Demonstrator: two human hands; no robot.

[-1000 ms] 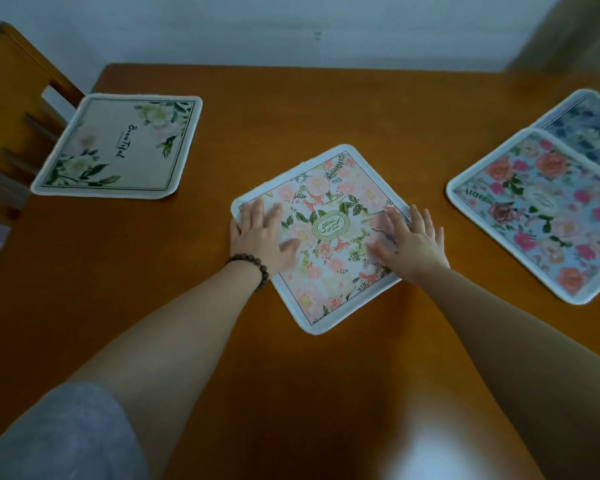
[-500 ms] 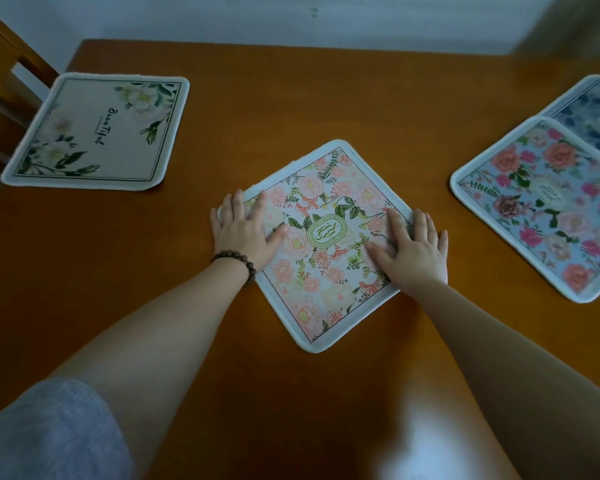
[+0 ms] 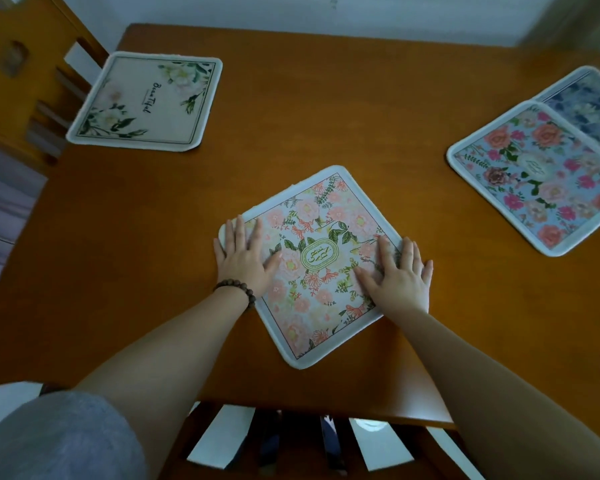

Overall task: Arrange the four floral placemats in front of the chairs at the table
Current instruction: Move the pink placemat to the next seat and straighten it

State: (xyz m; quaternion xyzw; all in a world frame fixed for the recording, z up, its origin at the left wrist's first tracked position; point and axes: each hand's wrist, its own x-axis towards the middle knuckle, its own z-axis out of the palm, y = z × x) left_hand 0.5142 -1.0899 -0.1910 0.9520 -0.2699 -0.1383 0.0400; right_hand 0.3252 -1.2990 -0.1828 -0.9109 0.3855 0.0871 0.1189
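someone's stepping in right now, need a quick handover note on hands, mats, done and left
Left hand and right hand: both flat, palms down on the pink floral placemat, no grip.
That mat lies turned like a diamond near the table edge, above the near chair.
White "Beautiful" placemat sits by the left chair: looks placed.
Blue rose placemat overlaps the dark blue placemat at the right.
Left: square the pink mat, then separate and place the two right ones.

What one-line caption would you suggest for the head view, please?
Both hands, left hand and right hand, press flat on the peach floral placemat lying cornerwise on the wooden table.
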